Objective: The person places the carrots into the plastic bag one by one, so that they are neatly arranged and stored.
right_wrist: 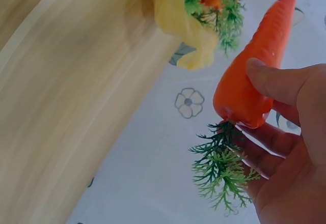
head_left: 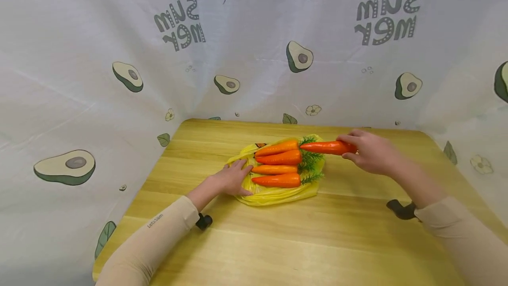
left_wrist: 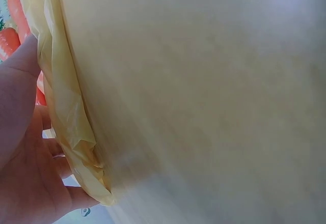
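Several orange carrots (head_left: 278,181) with green feathery tops (head_left: 311,161) lie side by side on a yellow plastic bag (head_left: 274,198), tips pointing left. Just right of them, my right hand (head_left: 375,151) grips another carrot (head_left: 327,147) by its thick end, thumb on one side and fingers on the other. The green top (right_wrist: 221,170) of this held carrot hangs by the palm in the right wrist view. My left hand (head_left: 232,178) rests on the left edge of the bag with fingers spread, near the carrot tips. Part of the bag's rim (left_wrist: 63,91) stands up against it in the left wrist view.
A wooden table (head_left: 254,242) with rounded corners carries everything. White cloth (head_left: 254,34) printed with avocados and lettering hangs behind it and at both sides. Dark camera mounts (head_left: 401,209) sit under the wrists.
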Demonstrator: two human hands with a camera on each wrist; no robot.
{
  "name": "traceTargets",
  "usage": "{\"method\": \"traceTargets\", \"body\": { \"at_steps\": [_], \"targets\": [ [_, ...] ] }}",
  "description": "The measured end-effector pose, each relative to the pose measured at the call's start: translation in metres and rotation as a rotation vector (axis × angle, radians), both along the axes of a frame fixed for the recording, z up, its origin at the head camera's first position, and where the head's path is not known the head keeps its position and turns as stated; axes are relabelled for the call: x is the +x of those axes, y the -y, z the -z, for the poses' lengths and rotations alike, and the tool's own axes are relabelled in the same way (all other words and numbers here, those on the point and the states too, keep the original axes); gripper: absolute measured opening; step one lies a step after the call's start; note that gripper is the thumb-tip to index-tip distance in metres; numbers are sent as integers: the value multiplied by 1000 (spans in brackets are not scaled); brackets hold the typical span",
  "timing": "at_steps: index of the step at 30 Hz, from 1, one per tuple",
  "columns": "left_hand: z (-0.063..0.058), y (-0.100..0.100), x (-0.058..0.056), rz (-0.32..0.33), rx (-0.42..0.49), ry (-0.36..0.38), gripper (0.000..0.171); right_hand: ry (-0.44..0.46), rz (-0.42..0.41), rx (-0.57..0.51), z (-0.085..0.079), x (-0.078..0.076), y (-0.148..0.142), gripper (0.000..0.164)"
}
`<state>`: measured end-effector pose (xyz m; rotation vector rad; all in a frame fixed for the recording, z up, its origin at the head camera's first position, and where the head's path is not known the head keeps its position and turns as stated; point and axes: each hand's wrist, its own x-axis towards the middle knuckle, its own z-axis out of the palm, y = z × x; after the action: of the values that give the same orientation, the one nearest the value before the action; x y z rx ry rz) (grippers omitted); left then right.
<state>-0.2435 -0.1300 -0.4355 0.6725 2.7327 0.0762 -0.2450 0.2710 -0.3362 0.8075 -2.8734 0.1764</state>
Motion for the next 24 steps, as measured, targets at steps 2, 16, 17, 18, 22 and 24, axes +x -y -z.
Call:
{"method": "traceTargets", "body": {
  "at_steps": [2, 16, 17, 18, 22, 24],
  "targets": [
    [0, 1, 1, 0, 2, 3, 95, -3, -15, -7, 2, 2, 4, 44],
    [-3, 0, 1, 12, 3, 8, 96, -31, -116, -1, 10, 2, 39, 43],
    [-3, 0, 1, 12, 1, 7, 96, -38, -121, 1, 11, 2, 42, 43],
    [-3, 0, 1, 12, 1, 5, 96, -43, -128, 0, 12, 2, 45, 43],
    [-2, 0, 1, 11, 5, 4, 96, -65, -161, 0, 17, 3, 54, 42],
    [-2, -1, 2, 7, 14, 13, 96, -70, -177, 7, 19, 4, 59, 42]
  ]
}}
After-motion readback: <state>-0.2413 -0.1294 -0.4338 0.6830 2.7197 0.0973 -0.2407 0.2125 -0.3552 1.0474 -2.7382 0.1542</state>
